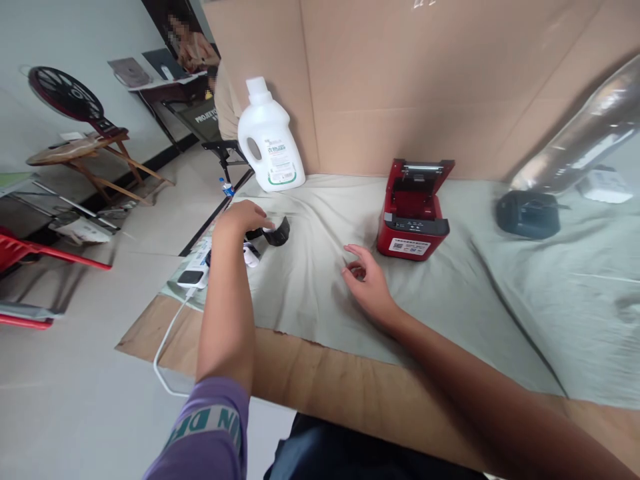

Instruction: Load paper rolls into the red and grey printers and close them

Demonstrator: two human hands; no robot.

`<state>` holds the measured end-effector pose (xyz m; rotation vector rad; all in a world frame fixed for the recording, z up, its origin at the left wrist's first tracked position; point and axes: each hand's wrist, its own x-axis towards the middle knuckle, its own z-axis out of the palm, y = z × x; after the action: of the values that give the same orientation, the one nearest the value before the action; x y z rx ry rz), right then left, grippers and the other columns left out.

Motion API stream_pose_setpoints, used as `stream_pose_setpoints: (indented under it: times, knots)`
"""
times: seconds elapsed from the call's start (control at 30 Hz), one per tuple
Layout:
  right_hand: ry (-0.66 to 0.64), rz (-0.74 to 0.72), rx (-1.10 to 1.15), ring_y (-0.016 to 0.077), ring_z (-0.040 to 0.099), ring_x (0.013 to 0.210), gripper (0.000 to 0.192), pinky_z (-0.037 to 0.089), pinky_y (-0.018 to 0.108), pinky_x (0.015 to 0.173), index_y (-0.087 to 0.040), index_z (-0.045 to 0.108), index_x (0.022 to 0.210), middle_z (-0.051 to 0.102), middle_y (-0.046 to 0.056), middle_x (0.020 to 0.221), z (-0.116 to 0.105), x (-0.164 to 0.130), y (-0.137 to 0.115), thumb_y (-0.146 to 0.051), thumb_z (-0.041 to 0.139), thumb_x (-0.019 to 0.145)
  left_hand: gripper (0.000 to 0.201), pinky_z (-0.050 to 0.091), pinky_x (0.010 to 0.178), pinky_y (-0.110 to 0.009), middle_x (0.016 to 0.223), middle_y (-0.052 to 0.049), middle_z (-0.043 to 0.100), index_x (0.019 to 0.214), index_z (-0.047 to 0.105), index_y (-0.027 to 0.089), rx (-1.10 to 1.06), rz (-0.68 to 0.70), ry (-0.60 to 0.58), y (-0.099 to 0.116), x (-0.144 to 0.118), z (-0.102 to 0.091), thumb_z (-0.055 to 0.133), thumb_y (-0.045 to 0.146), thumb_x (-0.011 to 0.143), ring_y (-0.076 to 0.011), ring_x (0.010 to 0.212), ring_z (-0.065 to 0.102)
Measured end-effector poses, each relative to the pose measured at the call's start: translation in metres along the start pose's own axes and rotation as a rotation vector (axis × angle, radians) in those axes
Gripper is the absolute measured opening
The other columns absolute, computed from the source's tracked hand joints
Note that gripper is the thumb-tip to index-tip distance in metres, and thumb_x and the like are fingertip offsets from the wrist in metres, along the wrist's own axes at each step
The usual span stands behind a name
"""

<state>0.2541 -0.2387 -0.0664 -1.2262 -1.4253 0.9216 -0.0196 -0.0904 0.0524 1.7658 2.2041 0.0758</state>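
Observation:
My left hand [243,217] reaches from the left, wrist bent, its visible fingers stretched to a curved black thing [278,233] with a white part at its top. The fingertips overlap that thing; whether they touch it I cannot tell. Just below the hand lies a small white object [251,255], partly hidden by the forearm. Over the cloth [320,287], my right hand [367,283] hovers or rests with fingers curved and apart, nothing between them. To its upper right stands a red receipt printer [413,227], lid raised, with a white label on its front.
A white detergent bottle [273,143] stands at the back left before a cardboard wall [400,87]. Near the left edge lies a white device [193,277] with a hanging cable [163,343]. On the right are a black object [529,215] and a shiny wrapped roll [575,137]. People sit behind.

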Motion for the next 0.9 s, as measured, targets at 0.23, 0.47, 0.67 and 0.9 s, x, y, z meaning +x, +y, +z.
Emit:
stream_pose_setpoints:
  times: [0.23, 0.47, 0.67, 0.9]
  knots:
    - [-0.003, -0.013, 0.01, 0.0162, 0.061, 0.08, 0.044, 0.051, 0.034, 0.073, -0.023, 0.055, 0.127, 0.067, 0.007, 0.113, 0.001, 0.002, 0.003, -0.029, 0.059, 0.084, 0.033, 0.053, 0.071, -0.034, 0.077, -0.007, 0.075, 0.093, 0.072, 0.019, -0.088, -0.027, -0.057, 0.01, -0.002, 0.012, 0.077, 0.018, 0.06, -0.0266, 0.074, 0.073]
    - [0.017, -0.013, 0.114, 0.0141, 0.06, 0.078, 0.038, 0.049, 0.031, 0.07, -0.022, 0.057, 0.118, 0.065, 0.008, 0.123, -0.001, 0.006, 0.004, -0.029, 0.061, 0.082, 0.028, 0.055, 0.068, -0.034, 0.08, -0.01, 0.075, 0.091, 0.076, 0.018, -0.029, 0.17, 0.035, 0.022, -0.02, 0.004, 0.072, 0.024, 0.065, -0.026, 0.073, 0.07]
    - [0.03, -0.072, 0.18, 0.0151, 0.061, 0.072, 0.014, 0.049, 0.029, 0.066, -0.021, 0.065, 0.089, 0.07, 0.003, 0.086, -0.041, 0.033, -0.032, -0.032, 0.059, 0.084, 0.036, 0.056, 0.076, -0.028, 0.098, -0.007, 0.076, 0.104, 0.076, 0.017, -0.359, 0.778, -0.025, 0.064, -0.092, -0.016, 0.071, 0.032, 0.071, -0.021, 0.086, 0.07]
    - [-0.386, -0.148, 0.067, 0.0166, 0.064, 0.083, 0.023, 0.049, 0.028, 0.071, -0.021, 0.072, 0.098, 0.07, 0.004, 0.093, -0.112, 0.043, -0.092, -0.038, 0.059, 0.089, 0.028, 0.054, 0.074, -0.024, 0.087, -0.002, 0.075, 0.104, 0.075, 0.019, -0.371, 1.143, -0.057, 0.109, -0.148, -0.001, 0.068, 0.029, 0.078, -0.0162, 0.08, 0.07]
